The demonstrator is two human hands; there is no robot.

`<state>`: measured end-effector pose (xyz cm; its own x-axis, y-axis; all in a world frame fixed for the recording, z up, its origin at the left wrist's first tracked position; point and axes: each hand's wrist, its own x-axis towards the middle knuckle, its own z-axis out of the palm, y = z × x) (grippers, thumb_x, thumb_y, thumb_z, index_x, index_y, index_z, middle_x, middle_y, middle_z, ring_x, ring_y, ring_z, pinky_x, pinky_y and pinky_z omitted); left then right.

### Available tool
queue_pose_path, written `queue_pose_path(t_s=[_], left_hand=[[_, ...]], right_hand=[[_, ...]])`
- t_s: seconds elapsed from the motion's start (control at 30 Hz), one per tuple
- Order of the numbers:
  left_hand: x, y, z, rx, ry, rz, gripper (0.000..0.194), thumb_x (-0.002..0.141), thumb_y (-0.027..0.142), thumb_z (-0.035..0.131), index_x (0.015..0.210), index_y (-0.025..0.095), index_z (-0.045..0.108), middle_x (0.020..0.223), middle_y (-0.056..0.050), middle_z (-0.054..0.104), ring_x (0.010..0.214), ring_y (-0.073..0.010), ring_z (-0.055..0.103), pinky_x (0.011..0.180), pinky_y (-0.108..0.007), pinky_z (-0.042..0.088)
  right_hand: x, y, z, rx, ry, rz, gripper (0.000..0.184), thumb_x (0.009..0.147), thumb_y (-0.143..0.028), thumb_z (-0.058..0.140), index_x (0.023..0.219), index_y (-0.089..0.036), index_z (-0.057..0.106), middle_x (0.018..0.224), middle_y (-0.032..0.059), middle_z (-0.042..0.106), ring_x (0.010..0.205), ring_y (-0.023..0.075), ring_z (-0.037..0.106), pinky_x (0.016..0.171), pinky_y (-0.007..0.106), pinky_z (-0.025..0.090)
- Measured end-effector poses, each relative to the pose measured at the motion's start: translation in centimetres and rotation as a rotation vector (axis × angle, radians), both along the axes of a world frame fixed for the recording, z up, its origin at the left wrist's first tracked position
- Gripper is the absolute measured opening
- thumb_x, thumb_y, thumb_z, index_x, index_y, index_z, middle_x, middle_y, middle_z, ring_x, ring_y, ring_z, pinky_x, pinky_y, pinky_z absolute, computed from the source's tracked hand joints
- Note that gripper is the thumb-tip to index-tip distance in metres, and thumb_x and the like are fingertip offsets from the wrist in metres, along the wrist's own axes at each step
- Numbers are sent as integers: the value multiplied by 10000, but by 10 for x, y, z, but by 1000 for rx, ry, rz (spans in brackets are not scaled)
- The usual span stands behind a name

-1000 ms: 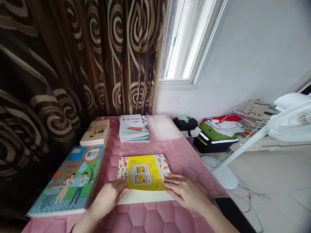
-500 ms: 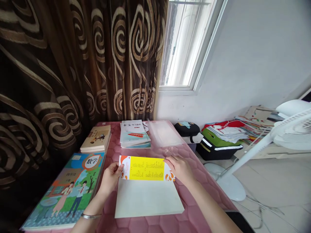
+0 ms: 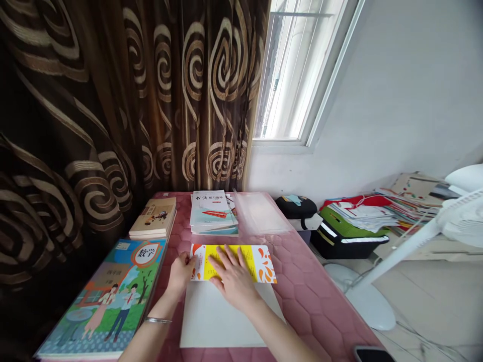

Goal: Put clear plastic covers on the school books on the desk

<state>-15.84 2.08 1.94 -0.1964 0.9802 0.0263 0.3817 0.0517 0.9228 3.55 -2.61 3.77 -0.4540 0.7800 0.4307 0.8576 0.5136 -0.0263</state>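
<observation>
A white, flat rectangular piece (image 3: 219, 322), either a sheet or a book cover, lies on the pink quilted surface in front of me. Across its far edge runs a yellow printed paper strip (image 3: 246, 255) with orange-and-white patterned ends. The strip's left end is pinched in my left hand (image 3: 181, 271), thumb on top; a silver bangle circles that wrist. My right hand (image 3: 234, 279) lies flat over the middle of the strip, fingers spread, covering part of the print. Whether strip and white piece are joined I cannot tell.
Left stand a colourful textbook stack (image 3: 113, 296) and tan books (image 3: 154, 217). Further back are white-and-teal books (image 3: 211, 213) and clear plastic sleeves (image 3: 262, 213). A phone-like dark object (image 3: 373, 353) lies at the near right edge. Beyond stand a white fan (image 3: 400, 246) and a black-green box (image 3: 345, 236).
My right hand has let go of the strip's right end and moved left, now flat on its middle. My left hand stays at the left end. The view has shifted slightly.
</observation>
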Motion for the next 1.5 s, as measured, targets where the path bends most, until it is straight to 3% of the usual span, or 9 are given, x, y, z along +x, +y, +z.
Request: queue_pose_path(t_s=[0.2, 0.3, 0.4, 0.7, 0.8, 0.93, 1.03, 1.3, 1.5], left_hand=[[-8, 19, 4, -92, 45, 36, 186, 788, 326, 611, 659, 193, 597, 555, 8, 619, 574, -169, 621, 527, -243, 412], [-17, 40, 10, -119, 43, 88, 149, 861, 298, 615, 874, 157, 658, 906, -67, 695, 883, -207, 658, 732, -297, 498], [-22, 65, 13, -181, -5, 105, 330, 905, 365, 601, 1172, 172, 589, 1195, -78, 610, 1029, -226, 615, 858, -420, 532], [1, 103, 13, -380, -353, -50, 376, 913, 372, 591, 1234, 179, 554, 1242, -90, 586, 1040, -225, 610, 866, -447, 536], [5, 100, 17, -365, -476, -131, 349, 912, 364, 594, 1199, 168, 571, 1198, -86, 608, 1001, -213, 623, 843, -427, 544], [3, 87, 23, -252, -628, -200, 197, 815, 297, 703, 857, 131, 605, 894, -82, 712, 776, -184, 686, 728, -324, 546], [0, 70, 22, -176, -713, -226, 243, 726, 306, 761, 780, 165, 571, 796, -71, 739, 713, -202, 707, 680, -313, 541], [-4, 28, -1, -106, -752, -197, 410, 690, 380, 752, 996, 153, 603, 782, -76, 765, 697, -231, 718, 652, -325, 533], [-5, 9, 3, -81, -766, -267, 737, 643, 351, 795, 1292, 159, 504, 927, -93, 765, 808, -233, 717, 727, -327, 537]], right_hand=[[-1, 0, -6, -33, 13, -52, 511, 954, -474, 472, 1442, -327, 423, 1533, 60, 378, 1417, 328, 300, 1131, 590, 183], [-2, -1, -5, -24, 18, -65, 511, 956, -484, 467, 1443, -339, 415, 1536, 51, 374, 1412, 324, 312, 1127, 592, 203], [-1, -2, -5, -10, 15, -53, 519, 951, -474, 483, 1446, -339, 407, 1540, 51, 367, 1411, 332, 311, 1124, 603, 213], [-1, -8, -5, -6, 16, -25, 517, 937, -410, 529, 1437, -339, 421, 1542, 41, 365, 1421, 340, 285, 1122, 604, 238], [-1, -10, -5, -12, 26, -27, 505, 946, -424, 509, 1437, -340, 420, 1539, 36, 373, 1419, 336, 292, 1119, 598, 249], [-1, -11, -7, -1, 31, -33, 519, 941, -418, 518, 1443, -337, 413, 1544, 44, 361, 1417, 346, 292, 1115, 598, 249], [-2, -13, -12, 12, 28, -45, 536, 928, -401, 542, 1444, -334, 414, 1545, 48, 360, 1421, 347, 282, 1122, 598, 229], [-4, -20, -29, 29, 20, -46, 536, 929, -409, 529, 1445, -318, 420, 1509, 63, 420, 1388, 353, 340, 1121, 597, 202], [-6, -24, -31, 42, 19, -48, 532, 927, -405, 531, 1441, -314, 428, 1505, 64, 426, 1380, 345, 352, 1130, 591, 187]])
